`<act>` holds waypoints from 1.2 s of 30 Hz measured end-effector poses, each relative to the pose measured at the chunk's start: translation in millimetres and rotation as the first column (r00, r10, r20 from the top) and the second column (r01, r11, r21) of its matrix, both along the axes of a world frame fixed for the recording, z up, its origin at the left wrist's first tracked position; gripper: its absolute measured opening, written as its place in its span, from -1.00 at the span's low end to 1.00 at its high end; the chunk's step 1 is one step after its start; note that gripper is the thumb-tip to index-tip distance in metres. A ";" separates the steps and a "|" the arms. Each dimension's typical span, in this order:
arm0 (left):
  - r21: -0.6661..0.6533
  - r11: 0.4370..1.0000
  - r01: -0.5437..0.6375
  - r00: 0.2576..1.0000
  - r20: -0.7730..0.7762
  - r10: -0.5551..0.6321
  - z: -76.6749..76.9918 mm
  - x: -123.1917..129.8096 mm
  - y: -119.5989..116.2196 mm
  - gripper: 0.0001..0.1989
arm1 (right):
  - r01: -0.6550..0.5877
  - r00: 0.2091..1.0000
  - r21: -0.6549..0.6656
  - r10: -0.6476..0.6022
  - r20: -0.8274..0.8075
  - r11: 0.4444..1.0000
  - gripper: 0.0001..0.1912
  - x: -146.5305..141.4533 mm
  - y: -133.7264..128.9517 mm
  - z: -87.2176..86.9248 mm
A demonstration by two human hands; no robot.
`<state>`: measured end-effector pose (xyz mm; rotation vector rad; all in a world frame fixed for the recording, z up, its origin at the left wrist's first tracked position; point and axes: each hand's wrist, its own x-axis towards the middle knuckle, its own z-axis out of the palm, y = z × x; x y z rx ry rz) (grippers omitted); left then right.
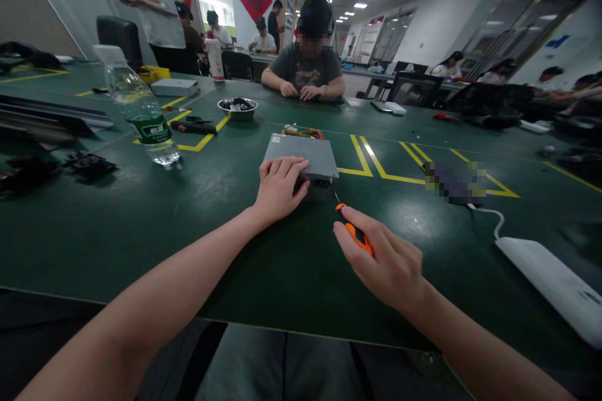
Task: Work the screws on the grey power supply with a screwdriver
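Observation:
A flat grey metal box (313,153) with a bundle of coloured wires (303,132) at its far side lies on the green table (226,232). My left hand (282,188) rests over the box's near left corner, fingers on its top and thumb along the near side; it steadies the box. My right hand (383,257) is closed around an orange and black screwdriver (358,238). The screwdriver's thin shaft points up and left, and its tip is at the near right corner of the box. Whether the tip sits in a screw is too small to tell.
To the left stand a water bottle (150,119), a metal bowl of small parts (237,109) and black tools (195,126). At right lie a dark phone (451,183) and a white cabled device (550,282). A person (305,62) sits opposite.

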<state>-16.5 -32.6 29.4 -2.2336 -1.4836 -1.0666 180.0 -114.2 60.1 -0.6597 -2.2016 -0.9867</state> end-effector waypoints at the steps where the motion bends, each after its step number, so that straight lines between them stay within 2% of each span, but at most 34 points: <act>1: 0.004 1.000 0.001 1.000 0.000 -0.001 -0.1 -0.1 0.1 -0.67 | 0.007 1.000 0.008 -0.007 -0.011 1.000 -0.74 0.8 0.3 0.1; 5: 0.004 1.000 0.003 1.000 -0.003 -0.003 0.5 -0.3 -0.3 -0.67 | 0.016 0.999 0.018 -0.016 -0.036 1.000 -0.78 3.4 2.5 -1.2; 11: -0.006 1.000 0.008 1.000 -0.003 -0.008 1.5 -0.5 -1.6 -0.66 | -0.035 0.999 -0.037 0.033 -0.038 0.999 -0.67 -0.4 2.4 -4.5; 17: -0.008 1.000 0.016 1.000 0.001 -0.016 2.1 -0.6 -2.0 -0.66 | 0.002 1.000 0.003 -0.002 0.007 1.000 -0.72 -1.4 -0.5 -3.1; 24: -0.005 1.000 0.015 1.000 0.004 -0.015 1.8 -0.3 -1.4 -0.67 | 0.019 1.000 0.006 -0.019 -0.022 1.000 -0.74 0.7 -0.6 -3.1; 31: -0.012 1.000 0.013 1.000 0.009 -0.013 1.2 -0.6 -1.2 -0.67 | -0.018 1.000 -0.090 0.016 -0.020 0.996 -0.70 -0.6 -0.1 -4.9; 36: -0.004 1.000 0.015 1.000 0.012 -0.015 0.7 -0.8 -0.6 -0.67 | -0.004 1.000 -0.022 0.004 -0.011 1.000 -0.70 1.0 0.1 -3.7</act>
